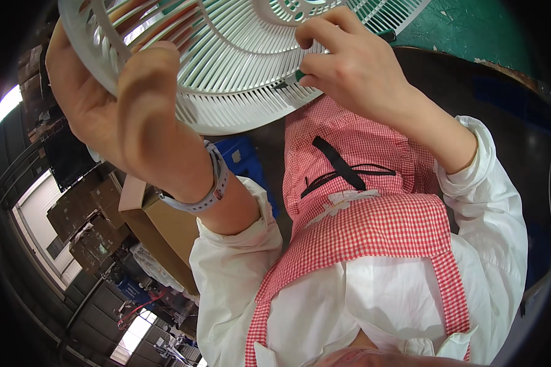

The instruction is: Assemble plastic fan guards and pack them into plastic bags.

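Note:
A round white plastic fan grille (pixel 251 116) with fine radial ribs is tilted up in front of me at the top of the view. My left hand (pixel 113 104) is wrapped round its left rim, thumb on the near side and fingers behind the ribs. Over the grille's lower right part, my right hand (pixel 349 64) is closed on a slim dark green tool (pixel 299 74). A thin dark tip shows beyond its fingers against the ribs, and the other end sticks out past the knuckles. Its exact kind is mostly hidden by the hand.
A green worktable (pixel 465 27) with a worn, chipped edge lies at the upper right. An open cardboard box (pixel 165 226) stands at the left below my left forearm, with a blue crate (pixel 241 162) beside it. Stacked cartons (pixel 92 214) are farther left.

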A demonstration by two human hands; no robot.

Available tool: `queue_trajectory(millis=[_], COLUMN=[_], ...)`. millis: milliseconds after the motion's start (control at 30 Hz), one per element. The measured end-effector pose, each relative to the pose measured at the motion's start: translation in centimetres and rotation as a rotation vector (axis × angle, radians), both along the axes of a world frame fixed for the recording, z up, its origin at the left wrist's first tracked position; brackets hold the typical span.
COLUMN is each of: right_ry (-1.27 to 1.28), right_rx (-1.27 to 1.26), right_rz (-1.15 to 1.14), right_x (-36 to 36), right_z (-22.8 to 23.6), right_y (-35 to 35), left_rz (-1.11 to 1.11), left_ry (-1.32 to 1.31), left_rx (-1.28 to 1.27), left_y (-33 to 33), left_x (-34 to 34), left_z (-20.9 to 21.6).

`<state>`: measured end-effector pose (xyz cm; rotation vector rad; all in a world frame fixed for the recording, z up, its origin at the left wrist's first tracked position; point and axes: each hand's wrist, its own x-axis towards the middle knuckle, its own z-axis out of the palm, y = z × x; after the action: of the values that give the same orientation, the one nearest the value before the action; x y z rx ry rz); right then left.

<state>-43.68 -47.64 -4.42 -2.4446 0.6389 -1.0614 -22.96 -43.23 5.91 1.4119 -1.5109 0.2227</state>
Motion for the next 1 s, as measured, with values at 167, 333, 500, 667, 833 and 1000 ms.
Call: queue_trajectory(millis=[167,333,500,667,833,1000], right_ry=[0.108,0.101,0.146,-0.048,-0.054,0.011], right_rx=[0.116,0.064,0.125,0.486,0.471,0.359], right_rz=[0.005,-0.026,-0.119,0.002,-0.026,-0.082], right_x=[-0.3,0.3,0.4,1.5,2.7,2.3], right_z=[0.2,-0.2,-1.9,-4.2,-4.1,-3.3], right_y=[0.3,0.2,0.9,1.6,1.9,2.2], left_rz=[0.007,0.013,0.029,0.038,0.025,0.023], left_ry=[0.070,0.135,0.192,0.239,0.297,0.356], left_rx=[0.019,0.041,0.057,0.066,0.108,0.150], left_y=[0.1,0.2,-0.1,-0.5,-0.8,-0.6], left_x=[0.1,-0.9,-1.8,-2.2,-3.3,-3.9], left_z=[0.1,0.5,0.8,0.9,1.2,1.1])
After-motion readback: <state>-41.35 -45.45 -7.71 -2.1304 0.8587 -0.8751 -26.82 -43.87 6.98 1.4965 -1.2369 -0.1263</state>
